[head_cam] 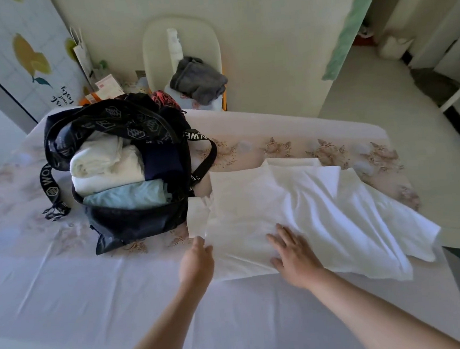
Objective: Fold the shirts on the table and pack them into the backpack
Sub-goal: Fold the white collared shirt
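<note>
I see the white shirt [308, 209] spread over the right half of the surface [67, 283], partly folded, its loose end reaching the right edge. My right hand [293, 254] lies flat on it, fingers spread. My left hand [196, 262] meets its near left edge, though I cannot tell whether it pinches the cloth. The fabric looks light and limp, so I judge it best taken by its corners or fold edges. The backpack [118, 166] sits open toward the far left corner, holding folded clothes.

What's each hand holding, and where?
Left hand seems to pinch the white shirt at its near left edge; right hand only presses flat on it.
</note>
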### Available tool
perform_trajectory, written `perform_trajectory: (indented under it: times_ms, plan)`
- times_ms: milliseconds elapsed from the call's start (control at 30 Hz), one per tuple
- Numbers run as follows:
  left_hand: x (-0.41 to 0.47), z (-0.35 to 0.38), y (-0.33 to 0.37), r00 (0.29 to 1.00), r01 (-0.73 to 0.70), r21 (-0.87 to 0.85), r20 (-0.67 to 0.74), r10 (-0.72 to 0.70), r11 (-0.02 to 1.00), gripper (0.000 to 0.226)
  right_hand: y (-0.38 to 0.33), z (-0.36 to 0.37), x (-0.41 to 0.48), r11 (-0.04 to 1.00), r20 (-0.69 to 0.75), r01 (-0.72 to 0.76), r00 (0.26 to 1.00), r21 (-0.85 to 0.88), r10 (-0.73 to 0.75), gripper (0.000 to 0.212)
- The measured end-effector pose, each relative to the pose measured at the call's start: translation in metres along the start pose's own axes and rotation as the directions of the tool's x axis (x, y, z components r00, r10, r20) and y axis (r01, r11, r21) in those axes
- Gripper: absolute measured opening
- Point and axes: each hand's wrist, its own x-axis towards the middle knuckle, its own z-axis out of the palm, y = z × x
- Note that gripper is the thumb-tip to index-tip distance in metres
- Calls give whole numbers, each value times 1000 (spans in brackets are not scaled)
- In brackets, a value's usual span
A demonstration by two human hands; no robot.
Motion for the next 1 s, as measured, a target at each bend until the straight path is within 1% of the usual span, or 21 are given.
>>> perform_trajectory:
  times_ms: [67, 100, 133, 167, 200, 233, 267, 300, 333, 367, 433, 500, 567, 633, 667, 733, 767, 833, 900, 967, 1000]
  plan:
    - [2, -6, -2, 996, 19, 17, -84, -17, 1000, 16, 5, 5, -11, 997, 27, 37, 999, 67, -39, 62]
    - [2, -7, -3, 990, 11, 68, -140, -1, 998, 20, 7, 4, -18, 992, -10, 61, 998, 108, -60, 59]
    - [1, -6, -4, 976, -33, 146, -207, 63, 989, 25, 11, 3, -25, 988, -74, 70, 995, 136, -60, 55]
    - [-1, -2, -4, 954, -108, 241, -246, 169, 965, 30, 16, 3, -31, 987, -147, 56, 988, 148, -34, 53]
    - [-5, 4, -3, 916, -231, 297, -256, 310, 927, 33, 23, 2, -38, 989, -211, 10, 977, 148, 22, 51]
    - [-9, 12, -1, 865, -380, 309, -217, 453, 872, 35, 31, 0, -45, 987, -249, -56, 964, 148, 92, 49]
    - [-13, 20, 2, 804, -524, 302, -131, 580, 796, 35, 40, -3, -53, 980, -260, -133, 951, 150, 169, 47]
    - [-18, 28, 7, 750, -632, 281, -14, 662, 722, 34, 52, -4, -62, 964, -253, -218, 934, 151, 251, 46]
    - [-21, 36, 12, 710, -695, 265, 108, 696, 668, 34, 65, -4, -71, 941, -229, -306, 915, 148, 333, 44]
    - [-26, 43, 19, 690, -722, 264, 216, 691, 639, 35, 80, -3, -80, 912, -206, -384, 890, 140, 407, 43]
    - [-29, 59, 28, 692, -721, 308, 348, 632, 621, 41, 110, 0, -97, 850, -184, -510, 830, 131, 526, 43]
    - [-29, 69, 35, 701, -710, 289, 377, 606, 641, 35, 134, 2, -111, 788, -151, -604, 774, 117, 615, 45]
    - [-26, 75, 38, 689, -713, 193, 369, 623, 674, 26, 152, 2, -120, 739, -119, -669, 730, 82, 673, 48]
    - [-23, 77, 39, 675, -722, 152, 372, 638, 675, 29, 165, 2, -123, 708, -115, -701, 699, 87, 706, 50]
    - [-22, 77, 41, 666, -731, 153, 373, 646, 665, 33, 168, 2, -123, 710, -107, -693, 702, 128, 704, 50]
    - [-24, 74, 46, 658, -743, 190, 379, 651, 641, 36, 173, 0, -125, 734, -94, -643, 735, 219, 672, 49]
    - [-25, 71, 49, 668, -738, 222, 375, 642, 638, 34, 176, -2, -126, 749, -122, -620, 746, 233, 655, 45]
    - [-25, 61, 51, 717, -693, 282, 360, 596, 664, 29, 187, -8, -131, 767, -201, -602, 742, 220, 640, 35]
    - [-29, 53, 50, 758, -643, 341, 408, 509, 685, 32, 198, -16, -138, 783, -194, -600, 758, 164, 622, 24]
    - [-40, 53, 53, 752, -634, 407, 523, 402, 657, 33, 203, -22, -142, 825, -90, -565, 821, 21, 564, 22]
    - [-47, 57, 56, 745, -628, 450, 583, 324, 635, 33, 203, -23, -143, 838, -36, -543, 840, -54, 542, 25]
